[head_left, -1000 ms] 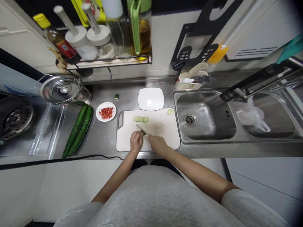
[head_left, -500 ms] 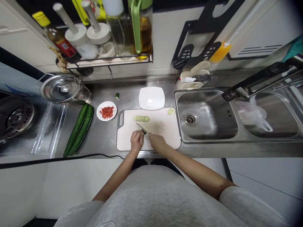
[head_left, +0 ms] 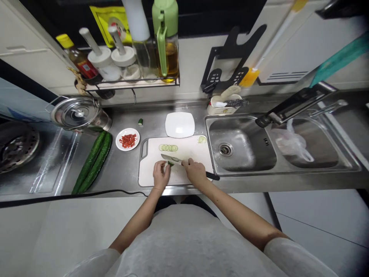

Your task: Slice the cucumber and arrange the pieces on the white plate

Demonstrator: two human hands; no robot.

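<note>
My right hand (head_left: 195, 173) grips a kitchen knife (head_left: 166, 157) near the blade's heel, with the black handle sticking out past the palm. The blade points left across the white cutting board (head_left: 148, 175), with a cucumber slice (head_left: 175, 159) against it. My left hand (head_left: 161, 175) is curled, its fingertips against a short piece of cucumber (head_left: 170, 164) just below the blade; the fingers partly hide this piece. Above the knife lies an overlapping row of cucumber slices (head_left: 168, 147). A few more thin slices (head_left: 202, 140) sit in the board's upper right corner.
Behind the board stands a white dish (head_left: 180, 125). Left of it are a plate of chopped red pieces (head_left: 128, 140), a cucumber end (head_left: 140, 122), two whole cucumbers (head_left: 92, 163) and a lidded steel pot (head_left: 79, 113). A double sink (head_left: 240, 144) lies on the right.
The knife has turned from a steep slant to lie flatter, its handle now showing beyond my right hand. My left hand's fingers have loosened a little. The whole view has shifted slightly.
</note>
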